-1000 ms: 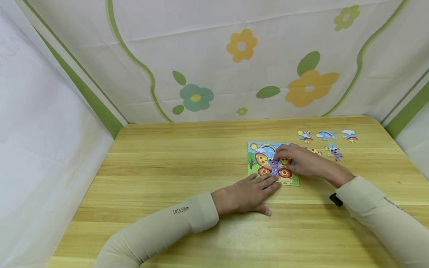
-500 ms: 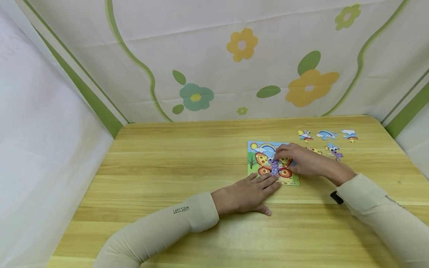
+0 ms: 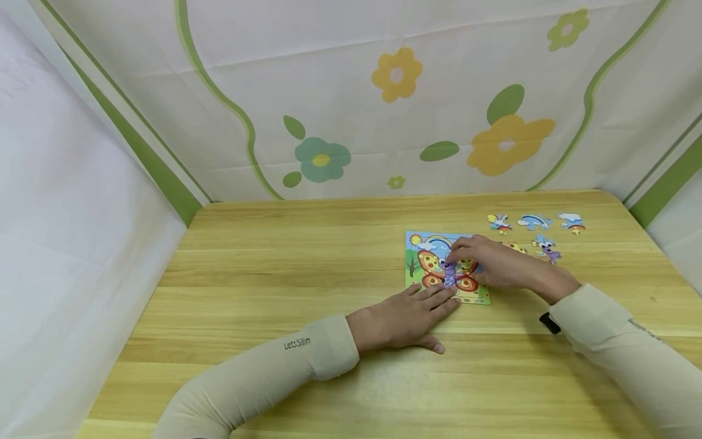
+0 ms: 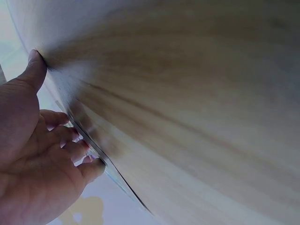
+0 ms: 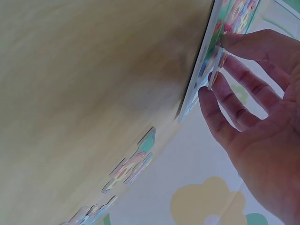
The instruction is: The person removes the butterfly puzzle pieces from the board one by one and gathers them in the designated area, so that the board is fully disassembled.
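A butterfly jigsaw puzzle board (image 3: 412, 277) lies flat on the wooden table, right of its middle. My left hand (image 3: 403, 318) rests palm down with spread, straight fingers, their tips over the board's near edge. Its thumb lies on the tabletop, as the left wrist view also shows. Over the board's right half, my right hand (image 3: 488, 262) pinches a puzzle piece (image 5: 216, 66) between thumb and fingers. The right wrist view shows that piece edge-on, tilted close over the board. In the head view the hand hides it and the board's upper right corner.
Several loose puzzle pieces lie at the table's back right, among them a rainbow piece (image 3: 534, 221), a cloud piece (image 3: 572, 221) and a purple caterpillar piece (image 3: 547, 249). A yellow spotted piece (image 3: 514, 247) sits partly behind the right wrist. A flowered cloth (image 3: 340, 91) hangs behind the table.
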Tool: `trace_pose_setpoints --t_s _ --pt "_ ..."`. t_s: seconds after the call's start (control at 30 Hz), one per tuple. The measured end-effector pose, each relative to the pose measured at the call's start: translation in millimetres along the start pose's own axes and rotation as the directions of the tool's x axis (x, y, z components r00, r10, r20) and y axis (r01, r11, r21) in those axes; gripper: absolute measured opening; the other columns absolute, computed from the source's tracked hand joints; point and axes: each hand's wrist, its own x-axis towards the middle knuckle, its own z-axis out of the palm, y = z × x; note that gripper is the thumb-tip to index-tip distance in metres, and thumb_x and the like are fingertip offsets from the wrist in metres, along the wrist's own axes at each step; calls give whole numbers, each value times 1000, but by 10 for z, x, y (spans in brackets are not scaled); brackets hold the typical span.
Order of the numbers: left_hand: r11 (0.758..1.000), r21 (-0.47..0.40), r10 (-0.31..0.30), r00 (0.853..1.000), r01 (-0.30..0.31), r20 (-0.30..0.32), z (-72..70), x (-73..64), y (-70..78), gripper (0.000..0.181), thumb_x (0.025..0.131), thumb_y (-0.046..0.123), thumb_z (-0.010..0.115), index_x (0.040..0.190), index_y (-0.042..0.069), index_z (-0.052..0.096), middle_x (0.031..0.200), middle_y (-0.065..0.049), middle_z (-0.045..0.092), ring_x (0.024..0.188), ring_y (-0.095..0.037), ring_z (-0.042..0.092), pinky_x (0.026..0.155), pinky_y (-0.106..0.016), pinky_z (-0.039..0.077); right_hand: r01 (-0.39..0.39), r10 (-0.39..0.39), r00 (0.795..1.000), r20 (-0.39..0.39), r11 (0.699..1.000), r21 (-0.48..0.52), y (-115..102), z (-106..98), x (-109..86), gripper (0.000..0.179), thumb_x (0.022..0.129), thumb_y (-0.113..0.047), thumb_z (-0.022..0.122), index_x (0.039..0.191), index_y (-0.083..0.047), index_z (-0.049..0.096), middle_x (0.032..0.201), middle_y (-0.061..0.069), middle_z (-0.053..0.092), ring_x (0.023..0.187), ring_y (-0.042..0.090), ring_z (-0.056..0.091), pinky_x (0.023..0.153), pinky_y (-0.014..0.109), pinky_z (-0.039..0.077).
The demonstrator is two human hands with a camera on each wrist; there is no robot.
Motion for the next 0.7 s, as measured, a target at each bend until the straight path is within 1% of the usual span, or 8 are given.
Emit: trace_pose_setpoints --t_s 0.27,0.43,0.53,0.7 --pt "1000 -8 -5 1000 5 1 -2 -8 6 87 105 65 41 171 18 11 179 -1 6 165 -18 8 132 -41 20 7 -7 1000 3 1000 -15 0 2 -11 46 84 7 80 124 -14 75 137 16 64 127 44 59 103 65 49" --pt "1000 -7 -7 1000 7 2 -8 -13 9 87 105 65 41 171 18 10 179 -1 6 165 -18 8 132 -41 20 3 -3 1000 -20 1000 -11 -9 -1 -31 46 83 8 78 124 -13 75 135 16 65 127 45 59 103 66 49" --pt "1000 -6 -8 1000 8 2 -11 -16 12 87 105 65 41 171 18 10 179 -1 6 165 -18 9 132 -41 21 2 -2 1000 -30 1000 -11 -5 -4 -42 45 84 9 77 124 -12 75 134 14 65 125 43 60 102 64 49" --pt "1000 -5 -10 1000 10 -1 -13 -18 14 87 105 65 42 171 18 10 179 -1 7 165 -18 10 132 -41 21 -1 0 999 -46 1000 -15 16 -29 -56 47 83 14 73 124 -9 75 133 12 66 123 40 60 101 62 50"
